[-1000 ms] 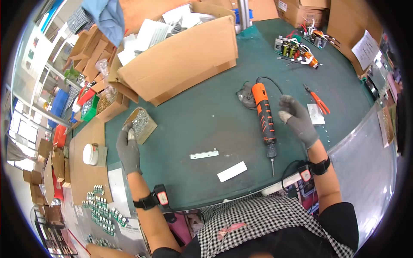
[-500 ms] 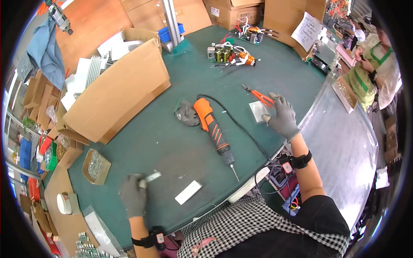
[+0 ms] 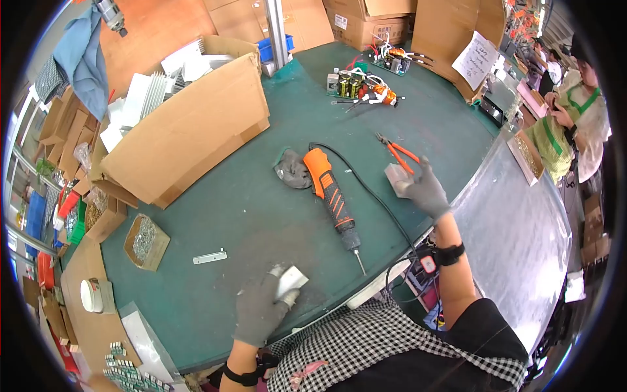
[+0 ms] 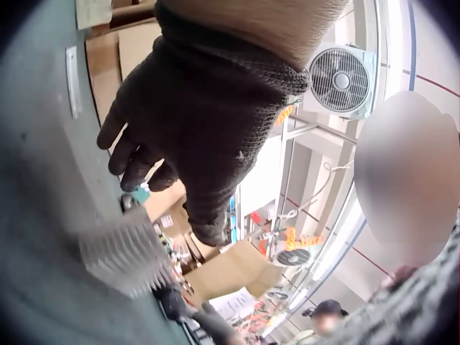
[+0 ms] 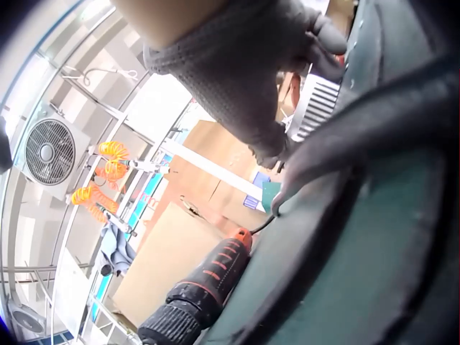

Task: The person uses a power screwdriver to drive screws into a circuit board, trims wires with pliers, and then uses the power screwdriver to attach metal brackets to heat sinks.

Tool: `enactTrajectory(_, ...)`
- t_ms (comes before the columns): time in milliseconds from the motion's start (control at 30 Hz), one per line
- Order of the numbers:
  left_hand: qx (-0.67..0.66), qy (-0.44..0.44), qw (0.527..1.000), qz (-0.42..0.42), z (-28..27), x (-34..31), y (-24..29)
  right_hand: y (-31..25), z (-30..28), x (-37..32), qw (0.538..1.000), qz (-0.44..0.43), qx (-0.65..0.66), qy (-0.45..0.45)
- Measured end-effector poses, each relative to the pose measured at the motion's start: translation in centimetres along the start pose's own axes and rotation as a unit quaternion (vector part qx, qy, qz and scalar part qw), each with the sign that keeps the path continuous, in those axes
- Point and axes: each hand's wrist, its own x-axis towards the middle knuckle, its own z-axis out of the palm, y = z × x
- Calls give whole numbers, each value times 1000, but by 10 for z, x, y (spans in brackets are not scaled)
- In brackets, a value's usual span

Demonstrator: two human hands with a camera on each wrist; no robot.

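My gloved left hand [image 3: 261, 307] reaches over a pale finned heat sink [image 3: 292, 281] near the table's front edge; its fingers and thumb lie on either side. In the left wrist view the fingers hang relaxed, with a gap to the blurred fins of the heat sink [image 4: 126, 259]. At the right, my gloved right hand [image 3: 428, 191] pinches another finned heat sink [image 3: 396, 180], its fins showing between thumb and fingers in the right wrist view. Pliers with orange handles [image 3: 400, 155] lie right beside it. A slim metal strip [image 3: 209, 257] lies left of centre.
An orange-black electric screwdriver [image 3: 331, 196] lies mid-table, its cord running right. At left stand an open box of screws [image 3: 145, 243] and a large carton [image 3: 189, 140] of metal parts. Wired circuit assemblies [image 3: 362, 88] sit at the back. Another person [image 3: 571, 124] is at far right.
My left hand went from the screw box to the metal strip, shifted it left, then moved right to the heat sink. My right hand moved from beside the screwdriver and grips the other heat sink.
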Motion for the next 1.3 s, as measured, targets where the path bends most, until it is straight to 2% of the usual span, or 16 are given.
enactTrajectory(133,-3,119,987,-105,-10,-1,-23,48,-26,-3,878,13,437,-194)
enactTrajectory(233,83,220,968,-86,-15,8,-54,26,-19,-48,937,-126,297,-136)
enactTrajectory(333,119,124,974,-146,-20,11,-68,-7,13,-81,915,-276,264,-131)
enactTrajectory(367,150,158,972,-94,-31,17,-54,-34,25,-94,901,-399,120,-122)
enactTrajectory(433,212,223,951,3,-45,25,-12,-61,60,-106,816,-565,-53,-111)
enactTrajectory(500,-36,143,988,45,-36,18,-1,-55,102,-106,736,-663,-67,-119)
enactTrajectory(567,-171,70,982,-48,-17,13,7,-54,131,-104,655,-744,-42,-126)
enactTrajectory(667,-161,78,983,-43,7,-1,-7,-75,131,-105,674,-697,-64,-238)
enactTrajectory(767,-159,119,979,-48,11,-2,-3,-88,106,-69,787,-596,-100,-125)
enactTrajectory(833,-207,133,967,-64,17,-3,-4,-102,105,-41,881,-403,-241,-55)
enactTrajectory(967,-121,130,984,-34,27,-9,1,-92,127,-15,914,-217,-334,-73)
enactTrajectory(1033,-188,129,972,-64,30,-10,-2,-79,126,-9,962,-206,-49,-176)
enactTrajectory(1133,-211,141,965,-59,36,-11,-8,-66,107,6,899,-140,275,-309)
enactTrajectory(1200,-189,146,970,-37,40,-12,-10,-77,85,-10,787,-91,509,-338)
enactTrajectory(1267,-153,147,977,-15,41,-10,-10,-114,67,-36,653,-185,658,-327)
enactTrajectory(1300,-153,149,977,-9,40,-10,-11,-136,57,-56,655,-211,675,-267)
